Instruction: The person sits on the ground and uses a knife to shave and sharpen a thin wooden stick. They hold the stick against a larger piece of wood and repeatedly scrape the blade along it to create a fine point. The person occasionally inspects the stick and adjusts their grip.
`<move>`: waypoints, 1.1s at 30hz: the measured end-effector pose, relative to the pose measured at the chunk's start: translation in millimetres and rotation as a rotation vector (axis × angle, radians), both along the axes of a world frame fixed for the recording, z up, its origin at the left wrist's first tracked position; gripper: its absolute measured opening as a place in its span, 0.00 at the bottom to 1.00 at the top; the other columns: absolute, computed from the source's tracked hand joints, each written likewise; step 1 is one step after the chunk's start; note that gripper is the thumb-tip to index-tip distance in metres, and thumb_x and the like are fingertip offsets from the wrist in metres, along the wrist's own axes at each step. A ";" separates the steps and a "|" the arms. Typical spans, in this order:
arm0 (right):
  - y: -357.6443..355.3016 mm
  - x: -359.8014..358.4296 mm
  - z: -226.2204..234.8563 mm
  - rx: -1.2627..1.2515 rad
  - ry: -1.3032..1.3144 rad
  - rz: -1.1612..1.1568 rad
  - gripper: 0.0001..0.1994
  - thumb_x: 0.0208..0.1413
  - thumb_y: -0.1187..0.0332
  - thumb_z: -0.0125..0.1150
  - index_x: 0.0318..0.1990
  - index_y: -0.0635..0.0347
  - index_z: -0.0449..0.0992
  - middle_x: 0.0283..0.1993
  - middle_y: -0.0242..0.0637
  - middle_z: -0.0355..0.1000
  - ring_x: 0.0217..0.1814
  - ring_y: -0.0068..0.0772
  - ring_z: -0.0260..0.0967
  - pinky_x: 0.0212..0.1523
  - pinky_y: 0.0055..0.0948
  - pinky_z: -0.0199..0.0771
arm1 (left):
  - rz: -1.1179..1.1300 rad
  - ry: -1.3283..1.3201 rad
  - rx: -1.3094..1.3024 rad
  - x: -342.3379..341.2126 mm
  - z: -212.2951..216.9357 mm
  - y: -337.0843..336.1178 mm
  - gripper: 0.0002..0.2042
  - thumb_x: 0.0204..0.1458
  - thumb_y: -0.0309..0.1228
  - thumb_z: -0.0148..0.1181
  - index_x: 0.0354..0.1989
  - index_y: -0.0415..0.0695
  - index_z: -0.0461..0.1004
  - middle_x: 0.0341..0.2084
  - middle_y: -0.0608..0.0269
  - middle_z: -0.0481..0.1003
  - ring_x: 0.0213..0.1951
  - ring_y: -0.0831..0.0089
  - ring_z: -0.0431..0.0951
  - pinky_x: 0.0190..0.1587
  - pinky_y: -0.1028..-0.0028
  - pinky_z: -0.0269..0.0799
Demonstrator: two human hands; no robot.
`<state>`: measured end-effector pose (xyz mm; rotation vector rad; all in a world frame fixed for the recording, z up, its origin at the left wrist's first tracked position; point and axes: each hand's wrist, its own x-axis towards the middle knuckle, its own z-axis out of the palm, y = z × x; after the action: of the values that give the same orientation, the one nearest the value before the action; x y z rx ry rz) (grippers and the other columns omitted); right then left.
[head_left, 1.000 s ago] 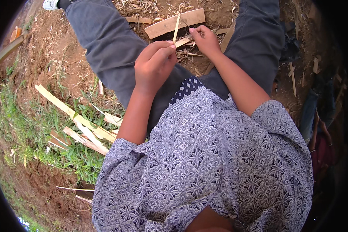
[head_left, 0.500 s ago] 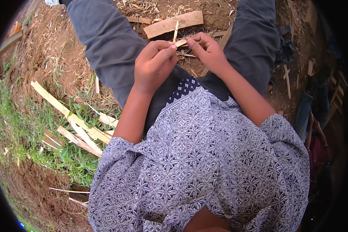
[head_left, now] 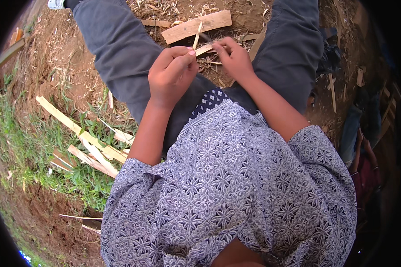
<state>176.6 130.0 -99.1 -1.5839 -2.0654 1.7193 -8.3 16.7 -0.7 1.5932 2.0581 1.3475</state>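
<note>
My left hand (head_left: pixel 173 73) is closed in a pinch on a slim pale wooden stick (head_left: pixel 198 35), which stands up from the fingertips. Opposite it, my right hand (head_left: pixel 236 60) has its fingers curled round a thin dark blade-like tool (head_left: pixel 205 37), smeared by motion and mostly hidden in the grip. A flat pale wood strip (head_left: pixel 204 49) shows between the two hands; whether it is held or lies beyond them I cannot tell. Just past the hands, a wider wooden board (head_left: pixel 200 26) rests on the ground.
My spread legs in grey trousers (head_left: pixel 116 58) frame a patch of brown soil strewn with shavings (head_left: pixel 249 13). Long split wood strips (head_left: pixel 87 135) lie on grass at left. Crossed sticks (head_left: pixel 332 92) lie at right, near another person's arms (head_left: pixel 364 149).
My right hand has drawn slightly away from the left, and the dark tool now shows, blurred, by the stick. My left hand has shifted a little left with the stick.
</note>
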 end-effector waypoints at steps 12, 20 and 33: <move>5.4 -20.8 39.7 -0.207 0.336 0.027 0.13 0.70 0.58 0.64 0.48 0.58 0.79 0.29 0.29 0.78 0.31 0.16 0.71 0.34 0.25 0.69 | -0.033 0.009 0.058 3.0 1.1 6.0 0.11 0.44 0.14 0.72 0.35 0.40 0.81 0.33 0.56 0.82 0.35 0.63 0.85 0.35 0.71 0.82; 13.8 -5.6 -26.3 0.032 -0.070 0.013 0.15 0.67 0.52 0.64 0.47 0.53 0.81 0.29 0.37 0.79 0.30 0.29 0.76 0.32 0.33 0.72 | -0.028 0.018 0.040 6.7 2.8 3.7 0.11 0.43 0.15 0.73 0.35 0.40 0.80 0.33 0.58 0.81 0.35 0.62 0.85 0.37 0.69 0.83; 18.5 -15.2 4.1 -0.131 0.182 0.090 0.14 0.67 0.55 0.65 0.47 0.56 0.81 0.25 0.30 0.74 0.26 0.18 0.66 0.28 0.27 0.64 | -0.098 -0.050 0.032 0.9 0.1 -0.2 0.15 0.41 0.16 0.73 0.39 0.41 0.81 0.36 0.58 0.81 0.36 0.63 0.85 0.38 0.68 0.83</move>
<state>161.4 148.5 -95.0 -1.3244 -2.0038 1.9842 -7.5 16.6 -0.7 1.6330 1.9129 1.3778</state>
